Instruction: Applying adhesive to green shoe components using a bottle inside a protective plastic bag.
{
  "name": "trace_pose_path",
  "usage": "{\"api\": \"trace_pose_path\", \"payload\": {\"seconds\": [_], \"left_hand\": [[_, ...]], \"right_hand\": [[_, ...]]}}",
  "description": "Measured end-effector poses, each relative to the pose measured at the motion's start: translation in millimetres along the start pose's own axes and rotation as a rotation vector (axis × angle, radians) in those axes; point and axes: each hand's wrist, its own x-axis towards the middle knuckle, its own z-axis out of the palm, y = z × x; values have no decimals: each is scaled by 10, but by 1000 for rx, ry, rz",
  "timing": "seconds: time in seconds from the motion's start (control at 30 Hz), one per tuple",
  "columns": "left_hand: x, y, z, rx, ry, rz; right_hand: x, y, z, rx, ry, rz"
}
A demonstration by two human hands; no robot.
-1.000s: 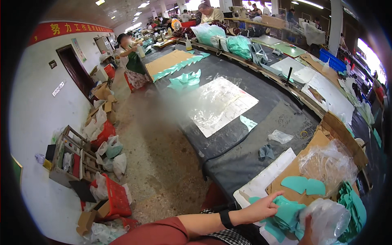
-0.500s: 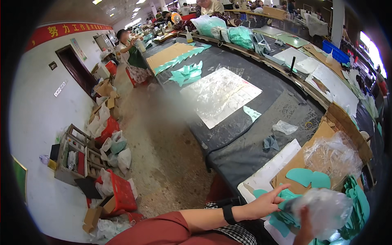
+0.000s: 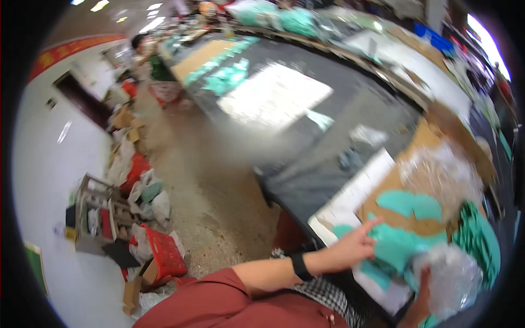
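Light-green cut pieces [image 3: 402, 240] lie in a loose layer on the cardboard and white board in front of me. My left hand [image 3: 353, 247] rests at their left edge with its index finger stretched out, the other fingers blurred. A crumpled clear plastic bag [image 3: 454, 279] is at the lower right. My right hand [image 3: 423, 290] is against the bag's left side, with the thumb side showing and the other fingers mostly hidden; it seems to grip the film. Two rounded green pieces [image 3: 407, 204] lie flat farther up the cardboard. A thick bunch of green pieces [image 3: 477, 240] is at the right.
More clear film [image 3: 437, 172] lies on the cardboard [image 3: 377, 199]. A long dark table [image 3: 350, 117] stretches away with a white sheet [image 3: 279, 95] on it. A person [image 3: 159, 68] stands at its far left. Red crates [image 3: 167, 254] and bags line the floor at left.
My right hand has moved the plastic bag right and slightly down, uncovering more green pieces. My left hand stays over the same pieces. The whole view has shifted and is blurred.
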Motion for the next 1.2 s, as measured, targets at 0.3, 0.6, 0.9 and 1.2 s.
{"api": "trace_pose_path", "payload": {"seconds": [0.3, 0.6, 0.9, 1.2], "left_hand": [[-57, 225, -26, 67, 158, -121], [-65, 162, 40, -13, 102, -49], [-12, 149, 3, 8, 65, 28], [-35, 290, 63, 10, 68, -15]], "right_hand": [[-9, 420, -71, -285, -70, -104], [434, -261, -195, 15, 18, -290], [622, -603, -42, 589, -148, -59], [218, -666, 57, -125, -145, -289]]}}
